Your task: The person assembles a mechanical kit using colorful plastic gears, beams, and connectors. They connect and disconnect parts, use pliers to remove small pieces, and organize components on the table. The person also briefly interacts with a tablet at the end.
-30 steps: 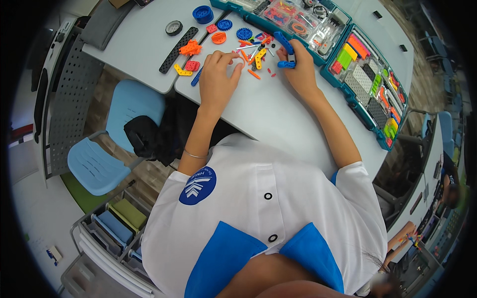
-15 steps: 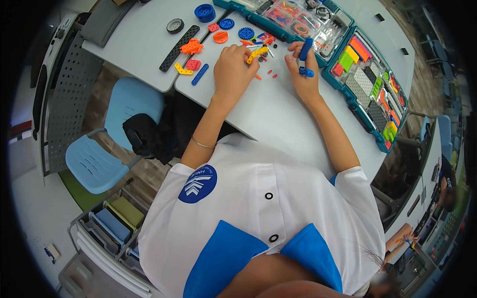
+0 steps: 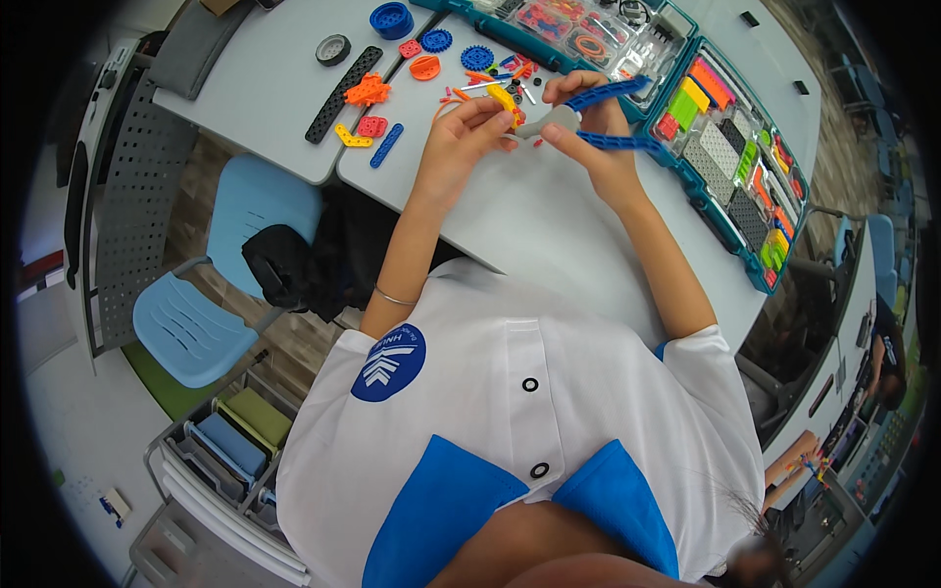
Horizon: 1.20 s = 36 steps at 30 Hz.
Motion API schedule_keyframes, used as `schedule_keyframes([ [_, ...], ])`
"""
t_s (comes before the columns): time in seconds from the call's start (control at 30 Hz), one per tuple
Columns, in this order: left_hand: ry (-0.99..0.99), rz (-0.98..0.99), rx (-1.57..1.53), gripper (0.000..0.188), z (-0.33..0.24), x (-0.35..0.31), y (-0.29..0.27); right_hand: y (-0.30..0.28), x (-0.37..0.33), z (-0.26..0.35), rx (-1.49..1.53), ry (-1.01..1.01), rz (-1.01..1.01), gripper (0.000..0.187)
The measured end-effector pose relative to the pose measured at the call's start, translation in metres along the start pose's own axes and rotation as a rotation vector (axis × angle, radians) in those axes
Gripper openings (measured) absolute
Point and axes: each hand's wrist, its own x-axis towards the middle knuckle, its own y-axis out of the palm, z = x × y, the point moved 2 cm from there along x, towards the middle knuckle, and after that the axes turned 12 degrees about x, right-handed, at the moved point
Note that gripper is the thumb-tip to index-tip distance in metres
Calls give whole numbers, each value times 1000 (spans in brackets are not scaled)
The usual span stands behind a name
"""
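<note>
My left hand (image 3: 459, 149) is closed, pinching a yellow angled beam (image 3: 504, 98) with small red or orange bits at its end. Close by, my right hand (image 3: 600, 155) grips an assembly: a smooth grey part (image 3: 555, 123) joined to two blue perforated beams (image 3: 610, 92), which stick out to the right like a fork. The tip of the grey part almost meets the fingers of my left hand; whether it touches the yellow beam I cannot tell. Past both hands lies a scatter of small pins and rods (image 3: 527, 90), partly hidden.
On the grey table at the left lie a long black beam (image 3: 343, 94), an orange connector (image 3: 368, 90), a short blue beam (image 3: 387, 145) and blue gears (image 3: 477, 58). An open teal case (image 3: 698, 186) of sorted parts spans the far and right side. Blue chairs (image 3: 263, 201) stand at the left.
My right hand has turned, so the blue beams now point right and the grey part shows. It has come nearer to my left hand, which still holds the yellow beam.
</note>
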Motion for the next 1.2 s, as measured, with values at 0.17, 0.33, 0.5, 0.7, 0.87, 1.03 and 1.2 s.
schedule_keyframes([
  [0.17,43,31,126,24,0,-3,7,-17,2,9,385,365,-265,46],
  [0.33,53,5,104,22,-5,-4,7,-19,6,16,373,110,-230,38],
  [0.5,64,-24,94,25,-8,-7,7,-18,5,17,240,43,-182,36],
  [0.7,61,-38,113,28,-5,-6,4,-24,4,15,322,70,-214,33],
  [0.87,81,-43,128,22,-9,-8,7,-15,3,12,264,61,-260,23],
  [1.03,114,-10,115,22,-9,-8,3,-31,2,3,339,304,-384,32],
  [1.2,145,47,75,25,-6,-11,8,-32,-1,-6,550,603,-622,41],
])
